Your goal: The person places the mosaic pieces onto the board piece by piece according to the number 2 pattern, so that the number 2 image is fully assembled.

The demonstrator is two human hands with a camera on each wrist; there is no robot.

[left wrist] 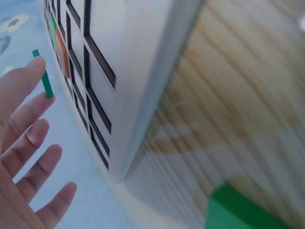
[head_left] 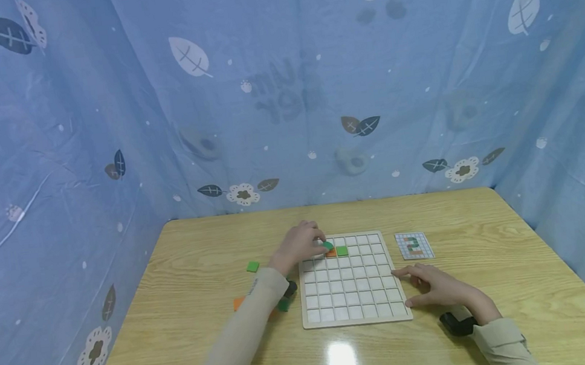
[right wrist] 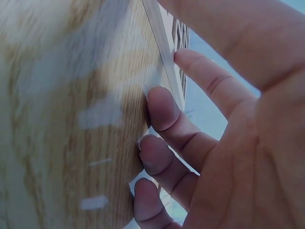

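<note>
Beige sleeves (head_left: 236, 347) cuff a left hand (head_left: 298, 245) pinching a thin tile (head_left: 328, 245) and a relaxed right hand (head_left: 439, 286) touching a gridded board (head_left: 359, 284).

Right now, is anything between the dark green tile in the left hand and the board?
Nothing visible stands between the dark green tile, pinched in the left hand, and the board. An orange tile and a light green tile do fill two squares close by.

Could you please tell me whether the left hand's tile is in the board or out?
Out: the left hand pinches the green tile, which is clear of the board in the left wrist view.
</note>
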